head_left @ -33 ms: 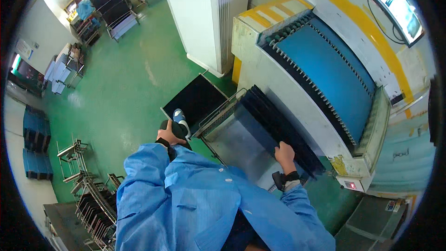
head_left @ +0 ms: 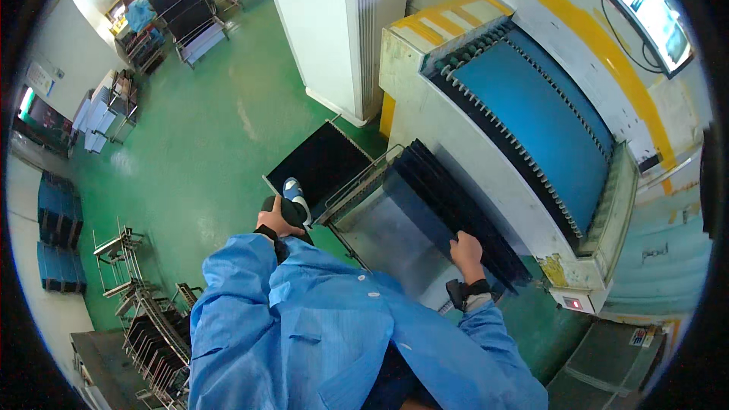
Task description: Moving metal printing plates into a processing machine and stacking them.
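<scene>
My right hand [head_left: 465, 252] is closed at the near edge of a thin, dark, smooth panel [head_left: 422, 216] that stands among several similar dark panels [head_left: 463, 212] in a wheeled metal rack [head_left: 354, 190]. Its fingertips are partly hidden by the hand itself. On the other side, my left hand [head_left: 278, 219] is curled in front of my dark trouser leg, thumb up. Whatever lies inside those fingers is hidden. Just beyond it, a blue and white shoe [head_left: 293, 189] rests at a low black tray or cart [head_left: 320, 159].
Right of the panels stands a pale machine [head_left: 471, 133] with a blue bed [head_left: 535, 83] edged by rollers. A white cabinet [head_left: 323, 30] rises ahead. Wire racks [head_left: 144, 311] stand at the left, and blue-black stacks [head_left: 61, 231] line the wall. A screen [head_left: 634, 0] hangs upper right.
</scene>
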`<state>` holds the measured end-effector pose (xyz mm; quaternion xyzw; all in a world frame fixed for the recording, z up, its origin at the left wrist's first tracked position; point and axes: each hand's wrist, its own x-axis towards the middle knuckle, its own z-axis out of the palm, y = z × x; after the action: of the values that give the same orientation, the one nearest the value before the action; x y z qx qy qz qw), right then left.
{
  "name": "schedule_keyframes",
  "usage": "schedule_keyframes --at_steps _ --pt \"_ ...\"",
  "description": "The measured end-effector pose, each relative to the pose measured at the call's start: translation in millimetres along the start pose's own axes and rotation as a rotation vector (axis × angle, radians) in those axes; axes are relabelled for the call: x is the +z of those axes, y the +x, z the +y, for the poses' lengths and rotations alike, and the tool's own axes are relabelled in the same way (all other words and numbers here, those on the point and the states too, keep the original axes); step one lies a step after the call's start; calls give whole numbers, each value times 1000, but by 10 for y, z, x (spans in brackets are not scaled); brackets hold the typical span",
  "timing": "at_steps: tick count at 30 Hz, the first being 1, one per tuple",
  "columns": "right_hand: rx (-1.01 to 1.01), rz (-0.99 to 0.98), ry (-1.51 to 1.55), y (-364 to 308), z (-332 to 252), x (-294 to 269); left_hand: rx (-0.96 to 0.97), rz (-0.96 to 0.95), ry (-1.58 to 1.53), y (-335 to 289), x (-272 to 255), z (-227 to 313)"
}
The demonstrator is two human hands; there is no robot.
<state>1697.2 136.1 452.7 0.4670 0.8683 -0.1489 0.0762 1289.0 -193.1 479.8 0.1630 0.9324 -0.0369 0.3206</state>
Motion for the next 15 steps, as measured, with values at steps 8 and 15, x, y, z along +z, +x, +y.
schedule_keyframes --at_steps 8,15 --pt "105 9 19 83 -117 7 3 15 9 -4 12 -21" --pt "171 -7 16 69 -198 -116 8 8 -13 13 -17 -25"
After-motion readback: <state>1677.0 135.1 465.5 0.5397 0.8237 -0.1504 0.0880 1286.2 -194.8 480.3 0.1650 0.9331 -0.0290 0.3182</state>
